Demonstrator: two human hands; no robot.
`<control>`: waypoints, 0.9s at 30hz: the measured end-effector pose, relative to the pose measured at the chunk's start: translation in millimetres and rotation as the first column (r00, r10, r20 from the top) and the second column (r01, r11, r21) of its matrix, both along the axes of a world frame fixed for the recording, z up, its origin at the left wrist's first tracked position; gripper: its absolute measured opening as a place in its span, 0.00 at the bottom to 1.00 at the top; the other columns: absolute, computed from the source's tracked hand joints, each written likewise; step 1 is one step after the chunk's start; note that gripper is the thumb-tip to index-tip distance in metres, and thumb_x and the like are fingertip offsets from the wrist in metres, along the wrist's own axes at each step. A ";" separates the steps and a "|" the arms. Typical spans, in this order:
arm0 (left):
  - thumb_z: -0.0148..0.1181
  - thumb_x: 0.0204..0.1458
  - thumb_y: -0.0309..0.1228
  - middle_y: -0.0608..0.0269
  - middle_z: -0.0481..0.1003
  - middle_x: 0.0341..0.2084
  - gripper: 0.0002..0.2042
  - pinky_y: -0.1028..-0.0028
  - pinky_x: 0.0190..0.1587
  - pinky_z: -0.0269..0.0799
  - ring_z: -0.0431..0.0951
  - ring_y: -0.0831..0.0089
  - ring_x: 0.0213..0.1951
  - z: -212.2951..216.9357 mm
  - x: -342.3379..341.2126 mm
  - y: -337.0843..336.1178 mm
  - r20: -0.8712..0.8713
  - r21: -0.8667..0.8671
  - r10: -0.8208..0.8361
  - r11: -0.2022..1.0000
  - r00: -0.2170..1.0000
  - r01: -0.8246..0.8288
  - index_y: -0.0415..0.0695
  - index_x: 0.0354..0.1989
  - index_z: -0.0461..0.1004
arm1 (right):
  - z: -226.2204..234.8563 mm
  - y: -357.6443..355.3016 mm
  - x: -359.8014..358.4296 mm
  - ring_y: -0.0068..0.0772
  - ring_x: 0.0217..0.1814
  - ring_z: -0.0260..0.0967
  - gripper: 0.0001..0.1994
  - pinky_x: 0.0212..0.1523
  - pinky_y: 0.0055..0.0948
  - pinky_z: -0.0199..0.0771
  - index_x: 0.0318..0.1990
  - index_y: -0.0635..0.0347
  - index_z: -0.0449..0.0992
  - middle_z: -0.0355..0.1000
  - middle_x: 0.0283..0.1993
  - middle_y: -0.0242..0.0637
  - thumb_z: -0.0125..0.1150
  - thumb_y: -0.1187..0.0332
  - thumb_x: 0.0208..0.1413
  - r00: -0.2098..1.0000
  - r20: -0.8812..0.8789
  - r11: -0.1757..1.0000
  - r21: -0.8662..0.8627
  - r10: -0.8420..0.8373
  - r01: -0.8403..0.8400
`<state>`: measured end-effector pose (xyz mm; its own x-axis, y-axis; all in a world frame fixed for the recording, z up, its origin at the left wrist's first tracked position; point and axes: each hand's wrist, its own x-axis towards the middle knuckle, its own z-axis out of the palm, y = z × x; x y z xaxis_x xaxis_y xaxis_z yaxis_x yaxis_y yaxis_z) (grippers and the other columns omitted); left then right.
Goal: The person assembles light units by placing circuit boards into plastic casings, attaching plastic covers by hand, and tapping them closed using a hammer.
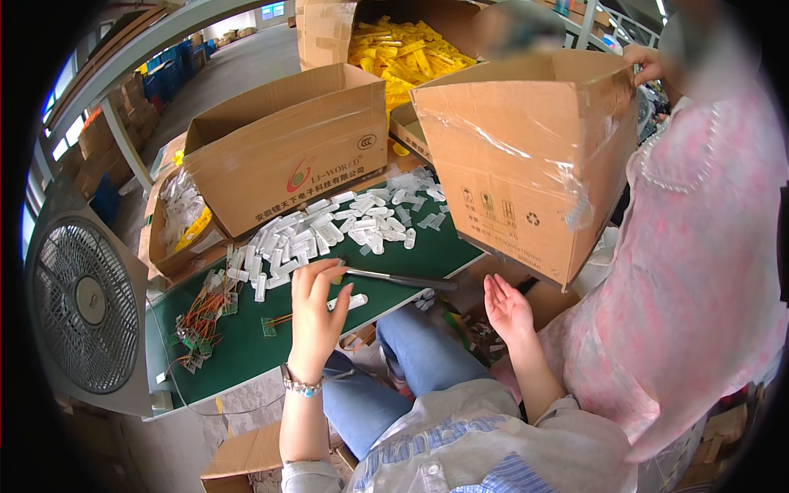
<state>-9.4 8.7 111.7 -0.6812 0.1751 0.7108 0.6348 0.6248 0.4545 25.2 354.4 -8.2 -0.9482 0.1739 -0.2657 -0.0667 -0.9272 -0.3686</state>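
Left hand (315, 308) fingers curled over the green counter (246, 345), touching a small white plastic piece (348, 302), grip unclear, dark-handled tool (400, 279) just beside it, right hand (507, 309) open and empty off the counter's edge, heap of white pieces (337, 226) behind, another person tilting a cardboard box (526, 156).

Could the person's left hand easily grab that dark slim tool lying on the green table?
Probably yes. The left hand rests on the green table right beside the dark slim tool, and nothing lies between them.

Grey floor fan (86, 304) at left, open cardboard box (288, 148) behind, yellow parts (403, 53) beyond.
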 end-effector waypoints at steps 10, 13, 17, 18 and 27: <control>0.65 0.45 0.22 0.61 0.75 0.26 0.05 0.63 0.39 0.69 0.76 0.60 0.33 -19.4 3.8 7.7 0.090 -0.016 -0.159 0.987 0.983 0.161 0.42 0.30 0.76 | 18.0 -70.7 -40.4 0.30 0.44 0.73 0.06 0.48 0.29 0.72 0.42 0.65 0.74 0.75 0.43 0.40 0.52 0.74 0.62 0.967 -0.168 0.491 0.869 0.192 0.053; 0.66 0.46 0.25 0.58 0.77 0.27 0.04 0.63 0.38 0.70 0.76 0.59 0.33 -27.8 19.3 2.7 0.157 0.008 -0.133 0.991 0.979 0.133 0.42 0.30 0.77 | 24.6 -85.2 -51.5 0.30 0.40 0.74 0.07 0.40 0.28 0.72 0.36 0.65 0.75 0.76 0.38 0.37 0.50 0.83 0.59 0.947 -0.284 0.149 0.953 0.153 0.262; 0.66 0.47 0.27 0.59 0.76 0.27 0.04 0.63 0.41 0.70 0.75 0.59 0.34 -52.8 22.0 -12.8 0.164 -0.021 -0.015 1.000 0.986 0.019 0.42 0.30 0.78 | 38.8 -92.3 -61.8 0.40 0.39 0.74 0.09 0.40 0.32 0.72 0.32 0.64 0.75 0.75 0.35 0.41 0.51 0.87 0.50 0.860 -0.445 -0.184 0.850 0.250 0.493; 0.66 0.47 0.26 0.60 0.76 0.29 0.05 0.63 0.42 0.70 0.75 0.59 0.36 -55.9 21.9 -17.8 0.179 -0.032 0.012 0.999 0.984 -0.007 0.42 0.31 0.78 | 36.9 -91.3 -63.0 0.43 0.39 0.74 0.09 0.40 0.33 0.73 0.32 0.64 0.75 0.75 0.34 0.42 0.51 0.87 0.49 0.854 -0.453 -0.211 0.836 0.256 0.506; 0.61 0.47 0.21 0.59 0.74 0.40 0.10 0.61 0.51 0.68 0.72 0.58 0.46 -77.2 11.9 -38.1 0.132 0.059 0.134 0.988 0.982 -0.143 0.42 0.40 0.76 | 39.1 -105.0 -70.7 0.43 0.40 0.73 0.10 0.42 0.34 0.72 0.30 0.63 0.75 0.75 0.35 0.41 0.51 0.88 0.47 0.843 -0.462 -0.293 0.795 0.276 0.532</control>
